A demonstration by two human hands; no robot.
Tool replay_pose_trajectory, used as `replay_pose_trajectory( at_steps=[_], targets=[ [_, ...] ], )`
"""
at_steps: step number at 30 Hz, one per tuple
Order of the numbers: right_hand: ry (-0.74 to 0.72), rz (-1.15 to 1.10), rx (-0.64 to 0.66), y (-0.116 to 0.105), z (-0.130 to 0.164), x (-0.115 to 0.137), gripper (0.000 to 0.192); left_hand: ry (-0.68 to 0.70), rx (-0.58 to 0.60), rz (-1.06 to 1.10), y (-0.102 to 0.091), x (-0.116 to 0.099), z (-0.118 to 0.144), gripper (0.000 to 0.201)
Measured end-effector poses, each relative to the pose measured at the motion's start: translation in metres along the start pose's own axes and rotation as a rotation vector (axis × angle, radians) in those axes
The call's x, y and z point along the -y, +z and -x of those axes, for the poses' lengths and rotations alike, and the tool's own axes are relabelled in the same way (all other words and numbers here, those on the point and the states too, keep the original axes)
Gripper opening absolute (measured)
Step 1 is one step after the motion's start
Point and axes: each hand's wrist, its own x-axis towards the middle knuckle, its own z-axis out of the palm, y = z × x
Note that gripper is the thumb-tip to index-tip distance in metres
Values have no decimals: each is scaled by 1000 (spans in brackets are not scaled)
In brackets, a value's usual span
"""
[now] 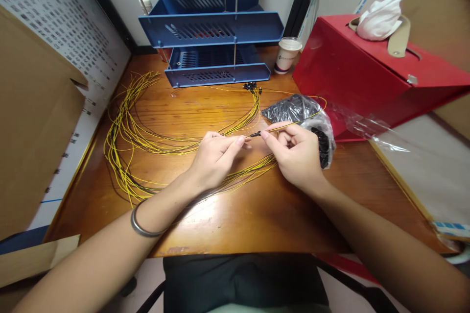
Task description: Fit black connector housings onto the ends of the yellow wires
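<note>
Black connector (255, 134) between hands. Left hand (216, 157) and right hand (298, 155): fingertips closed, apparently pinching wire (325, 103) either side. Risk — uneven pull could loosen connector; coil (116, 139) at 9 o'clock may snag; nudged bag (293, 106) at 2 o'clock could spill.

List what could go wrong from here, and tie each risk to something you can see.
The small black piece between the left hand and right hand offers little to grip, so it could slip. The yellow and black wires lie in long, overlapping loops and might tangle if one is pulled. The plastic bag of black parts sits close beside the right hand; a knock could shift it and perhaps spill some.
</note>
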Motion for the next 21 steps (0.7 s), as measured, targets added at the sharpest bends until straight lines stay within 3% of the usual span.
replay_pose_trajectory(
  at_steps=[8,12,15,21],
  targets=[
    [14,23,-8,1,0,2,8,33,11,37,1,1,-1,49],
    [36,-22,-19,0,-1,4,7,22,-57,9,1,-1,-1,31],
    [54,-79,8,-1,-1,5,8,3,-103,36,3,-3,0,36],
    [77,-163,149,2,2,7,12,194,-213,-51,2,-2,2,24]
  ],
)
